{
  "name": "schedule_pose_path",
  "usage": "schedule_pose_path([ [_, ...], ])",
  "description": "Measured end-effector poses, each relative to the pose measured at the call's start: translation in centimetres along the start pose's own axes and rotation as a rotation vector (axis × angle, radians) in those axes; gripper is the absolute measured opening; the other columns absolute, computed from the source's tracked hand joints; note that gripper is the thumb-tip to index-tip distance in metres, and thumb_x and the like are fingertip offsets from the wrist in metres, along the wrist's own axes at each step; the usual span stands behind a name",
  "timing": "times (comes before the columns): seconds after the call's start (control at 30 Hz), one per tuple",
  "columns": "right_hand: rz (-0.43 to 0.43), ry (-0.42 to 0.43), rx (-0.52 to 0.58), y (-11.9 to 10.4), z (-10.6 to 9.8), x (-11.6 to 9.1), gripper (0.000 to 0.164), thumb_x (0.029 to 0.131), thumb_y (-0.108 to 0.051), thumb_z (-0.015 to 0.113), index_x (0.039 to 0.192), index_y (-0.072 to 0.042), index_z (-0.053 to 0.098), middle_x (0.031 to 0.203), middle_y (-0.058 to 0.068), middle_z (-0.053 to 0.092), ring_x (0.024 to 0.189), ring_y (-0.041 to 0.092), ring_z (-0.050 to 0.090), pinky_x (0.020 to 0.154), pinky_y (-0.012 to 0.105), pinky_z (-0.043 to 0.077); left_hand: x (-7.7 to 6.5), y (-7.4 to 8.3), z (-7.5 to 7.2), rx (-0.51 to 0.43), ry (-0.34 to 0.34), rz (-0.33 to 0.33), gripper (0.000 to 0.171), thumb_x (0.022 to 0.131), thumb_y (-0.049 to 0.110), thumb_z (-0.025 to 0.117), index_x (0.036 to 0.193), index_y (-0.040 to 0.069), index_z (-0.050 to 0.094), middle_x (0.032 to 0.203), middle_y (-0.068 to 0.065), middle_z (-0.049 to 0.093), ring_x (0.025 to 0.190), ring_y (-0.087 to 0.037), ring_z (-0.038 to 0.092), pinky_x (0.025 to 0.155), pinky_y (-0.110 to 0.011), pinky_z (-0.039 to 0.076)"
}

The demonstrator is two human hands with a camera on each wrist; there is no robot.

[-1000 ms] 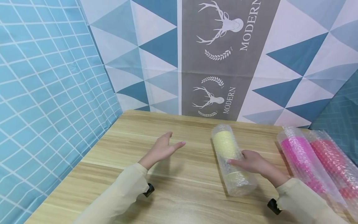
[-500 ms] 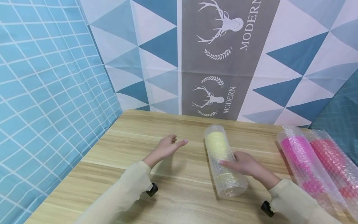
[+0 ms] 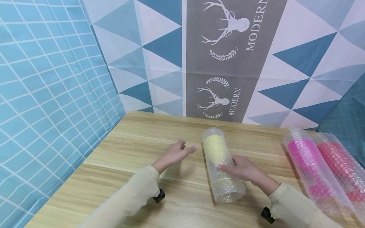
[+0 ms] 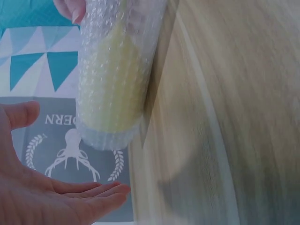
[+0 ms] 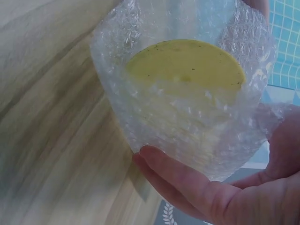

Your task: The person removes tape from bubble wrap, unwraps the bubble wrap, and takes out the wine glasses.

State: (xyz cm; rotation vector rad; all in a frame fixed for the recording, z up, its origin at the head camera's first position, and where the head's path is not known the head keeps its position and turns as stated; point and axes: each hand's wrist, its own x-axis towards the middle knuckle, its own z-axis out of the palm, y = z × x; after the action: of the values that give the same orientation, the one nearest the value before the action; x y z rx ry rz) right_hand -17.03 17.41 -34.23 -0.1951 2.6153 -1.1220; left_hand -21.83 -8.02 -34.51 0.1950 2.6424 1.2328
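Your right hand [image 3: 242, 170] grips the bubble-wrapped yellow bundle [image 3: 215, 153], near your relaxed left hand [image 3: 174, 154], thumb apart. Only the right wrist view shows the bundle's flat, speckled end [image 5: 187, 63]. Since a second ago, the bundle has shifted toward your left hand.

Gap between left hand [image 3: 176, 154] and roll [image 3: 217, 155]

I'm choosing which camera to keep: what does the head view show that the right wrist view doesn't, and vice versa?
Only the head view: the pink bundle and red bundle in bubble wrap.
Only the right wrist view, clearly: the flat round end of the yellow bundle.
Both: that yellow bundle, the right hand holding it and the wooden table.
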Motion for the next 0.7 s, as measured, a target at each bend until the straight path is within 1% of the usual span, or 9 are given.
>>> schedule_pose_path([
  [0.17, 0.002, -0.001, 0.051, -0.2, 0.5, 0.2, 0.066, 0.087, -0.045, 0.065, 0.128, 0.005, 0.054, 0.109, 0.020, 0.069, 0.090, 0.024, 0.069, 0.077, 0.041, 0.059, -0.2, 0.2, 0.6, -0.003, -0.012, 0.011, 0.077, 0.091, 0.050, 0.055, 0.142, -0.005, 0.038, 0.141, -0.025, 0.050, 0.131, -0.039, 0.049, 0.109, -0.050, 0.042],
  [0.27, 0.010, 0.006, 0.075, -0.2, 0.9, 0.3, 0.064, 0.087, -0.045, 0.065, 0.127, 0.004, 0.055, 0.110, 0.019, 0.069, 0.090, 0.024, 0.069, 0.078, 0.041, 0.059, -0.4, 0.3, 1.0, -0.006, -0.024, 0.012, 0.078, 0.090, 0.051, 0.055, 0.141, -0.006, 0.038, 0.140, -0.026, 0.050, 0.130, -0.040, 0.049, 0.108, -0.051, 0.043],
  [0.43, 0.015, 0.007, 0.100, -0.4, 1.3, 0.4, 0.064, 0.087, -0.045, 0.064, 0.125, 0.006, 0.056, 0.108, 0.019, 0.069, 0.088, 0.024, 0.069, 0.076, 0.042, 0.060, -0.7, 0.3, 1.7, -0.007, -0.052, 0.004, 0.078, 0.089, 0.051, 0.056, 0.141, -0.006, 0.039, 0.139, -0.025, 0.051, 0.128, -0.041, 0.051, 0.105, -0.052, 0.045],
  [0.6, 0.014, -0.012, 0.131, -0.7, 1.6, 0.5, 0.064, 0.090, -0.043, 0.062, 0.126, 0.008, 0.053, 0.106, 0.019, 0.069, 0.087, 0.024, 0.070, 0.075, 0.043, 0.060, -1.3, 0.6, 2.4, -0.006, -0.091, 0.019, 0.077, 0.089, 0.050, 0.056, 0.139, -0.007, 0.041, 0.134, -0.025, 0.056, 0.122, -0.040, 0.056, 0.101, -0.051, 0.048],
  [0.7, 0.022, -0.022, 0.151, -0.8, 1.7, 0.5, 0.063, 0.090, -0.042, 0.061, 0.127, 0.009, 0.052, 0.107, 0.020, 0.069, 0.089, 0.025, 0.069, 0.077, 0.043, 0.059, -1.6, 0.8, 2.8, -0.024, -0.115, 0.028, 0.075, 0.089, 0.050, 0.056, 0.136, -0.007, 0.045, 0.130, -0.025, 0.058, 0.118, -0.039, 0.058, 0.098, -0.052, 0.050],
])
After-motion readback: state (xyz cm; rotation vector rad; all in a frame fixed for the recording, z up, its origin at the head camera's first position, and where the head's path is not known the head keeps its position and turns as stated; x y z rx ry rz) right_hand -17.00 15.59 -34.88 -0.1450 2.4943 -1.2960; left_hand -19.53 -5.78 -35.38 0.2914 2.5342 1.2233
